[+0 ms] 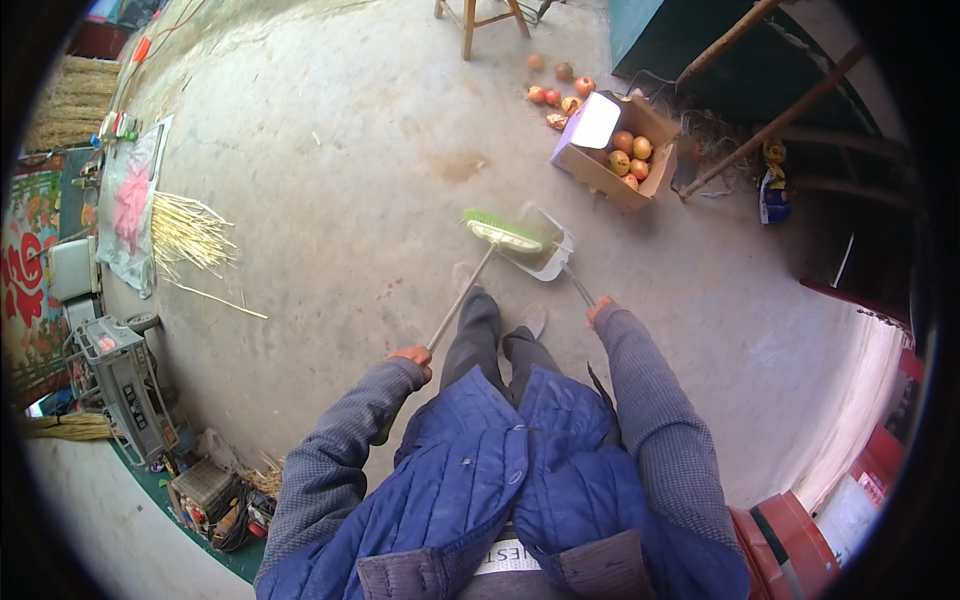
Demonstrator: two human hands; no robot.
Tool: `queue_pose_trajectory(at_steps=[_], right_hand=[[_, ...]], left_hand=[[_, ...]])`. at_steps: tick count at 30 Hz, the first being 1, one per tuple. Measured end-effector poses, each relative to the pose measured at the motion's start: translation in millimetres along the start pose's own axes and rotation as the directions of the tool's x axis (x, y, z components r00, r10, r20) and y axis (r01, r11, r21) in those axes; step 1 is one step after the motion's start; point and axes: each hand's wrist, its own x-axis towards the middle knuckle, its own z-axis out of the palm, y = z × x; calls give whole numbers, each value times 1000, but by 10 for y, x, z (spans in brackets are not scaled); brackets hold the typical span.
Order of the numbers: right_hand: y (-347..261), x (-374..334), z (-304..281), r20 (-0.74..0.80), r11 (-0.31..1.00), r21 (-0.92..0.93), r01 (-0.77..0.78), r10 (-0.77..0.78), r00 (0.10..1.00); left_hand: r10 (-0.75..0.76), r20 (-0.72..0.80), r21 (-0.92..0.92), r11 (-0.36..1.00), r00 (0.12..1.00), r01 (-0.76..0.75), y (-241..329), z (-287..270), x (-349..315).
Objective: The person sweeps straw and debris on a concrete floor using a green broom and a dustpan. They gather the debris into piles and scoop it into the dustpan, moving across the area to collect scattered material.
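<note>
My left hand [413, 361] is closed round the handle of a broom [497, 233] with a white head and green bristles. The broom's head lies over the left part of a pale dustpan [553, 262] on the concrete floor, in front of my feet. My right hand [600, 311] grips the dustpan's long, thin metal handle. Some of the pan is hidden behind the bristles, so I cannot make out what it holds.
Ahead on the right stands an open cardboard box [617, 185] of round red-yellow fruit, with several loose fruits [571, 104] beside it. Wooden poles [770, 128] lean behind. Straw stalks [190, 232] lie on the left, near a grey machine [130, 385]. A wooden stool [468, 30] stands far ahead.
</note>
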Motion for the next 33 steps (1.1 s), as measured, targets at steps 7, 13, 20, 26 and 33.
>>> queue_pose_trajectory(at_steps=[7,13,20,26,33], right_hand=[[98,75,46,23,996,78,30,-32,999],[139,-7,-48,-68,997,26,76,-74,995],[378,-342,-237,-89,981,128,145,-134,987],[648,-172,-216,-27,987,62,149,-148,989],[711,19,-17,-18,991,-52,127,-128,992]], left_hand=[[-24,-30,37,999,999,25,42,2,-448],[-119,-92,-20,993,989,117,152,-48,-614],[-134,-80,-136,983,988,122,321,24,-799],[-112,-184,-54,993,977,104,468,128,-1026],[10,-170,67,998,985,1,737,235,-658]])
